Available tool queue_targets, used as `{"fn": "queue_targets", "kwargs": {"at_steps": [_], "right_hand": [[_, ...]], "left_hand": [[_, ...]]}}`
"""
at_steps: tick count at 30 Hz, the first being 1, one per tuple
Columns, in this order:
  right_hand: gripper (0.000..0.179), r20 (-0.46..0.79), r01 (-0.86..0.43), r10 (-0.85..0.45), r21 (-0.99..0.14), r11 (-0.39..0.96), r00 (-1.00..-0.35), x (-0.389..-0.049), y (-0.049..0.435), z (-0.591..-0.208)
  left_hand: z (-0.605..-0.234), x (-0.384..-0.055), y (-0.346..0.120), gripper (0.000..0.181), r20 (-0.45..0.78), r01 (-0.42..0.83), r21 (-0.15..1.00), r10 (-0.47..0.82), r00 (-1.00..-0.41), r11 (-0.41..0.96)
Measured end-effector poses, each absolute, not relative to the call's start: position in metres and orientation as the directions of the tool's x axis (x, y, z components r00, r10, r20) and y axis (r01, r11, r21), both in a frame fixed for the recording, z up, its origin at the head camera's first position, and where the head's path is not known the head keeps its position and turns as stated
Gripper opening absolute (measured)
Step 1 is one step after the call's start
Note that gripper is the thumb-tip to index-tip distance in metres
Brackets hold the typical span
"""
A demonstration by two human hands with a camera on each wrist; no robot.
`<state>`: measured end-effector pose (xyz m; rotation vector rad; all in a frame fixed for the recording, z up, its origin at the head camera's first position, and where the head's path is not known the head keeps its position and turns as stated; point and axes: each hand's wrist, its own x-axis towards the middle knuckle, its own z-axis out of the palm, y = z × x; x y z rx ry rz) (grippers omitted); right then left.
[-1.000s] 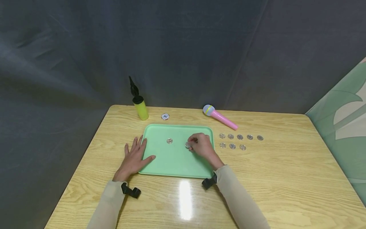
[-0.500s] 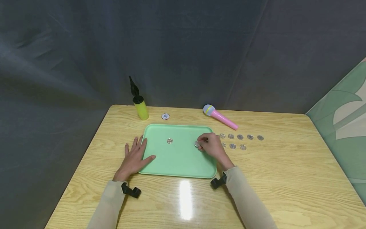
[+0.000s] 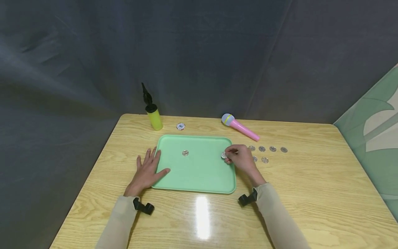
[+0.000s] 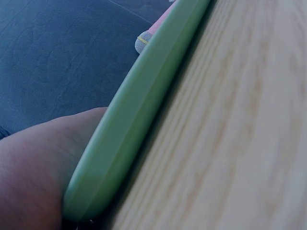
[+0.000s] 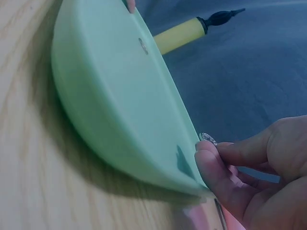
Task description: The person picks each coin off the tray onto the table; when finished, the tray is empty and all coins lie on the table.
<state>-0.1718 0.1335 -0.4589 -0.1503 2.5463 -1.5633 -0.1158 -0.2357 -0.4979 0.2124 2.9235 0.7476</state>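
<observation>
My right hand (image 3: 242, 159) pinches a silver coin (image 3: 224, 155) between thumb and fingertips, above the right edge of the green tray (image 3: 196, 176). In the right wrist view the coin (image 5: 207, 139) shows edge-up at the fingertips, raised off the tray. Another silver coin (image 3: 185, 153) lies on the tray, left of its middle. My left hand (image 3: 147, 174) rests with spread, straight fingers over the tray's left rim, the thumb lying on the tray. Right of the tray, several coins (image 3: 262, 149) lie on the table in two rows, partly hidden by my right hand.
A yellow hand pump (image 3: 155, 119) with a black top stands at the back left. Near it lies a poker chip (image 3: 181, 126). A pink toy microphone (image 3: 240, 128) lies behind the coin rows. Dark cloth (image 3: 199, 58) hangs along the wooden table's (image 3: 311, 193) back edge.
My right hand has carried the pinched coin rightward across the tray to its right edge, and now covers part of the coin rows. The left hand has stayed in place.
</observation>
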Motion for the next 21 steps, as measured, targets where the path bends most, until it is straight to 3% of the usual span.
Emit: {"fn": "queue_targets", "kwargs": {"at_steps": [21], "right_hand": [[0.016, -0.057, -0.001, -0.097, -0.861, 0.509, -0.994, -0.164, 0.181, -0.457]], "left_hand": [[-0.497, -0.116, -0.235, 0.094, -0.081, 0.107, 0.481, 0.165, -0.983, 0.87]]}}
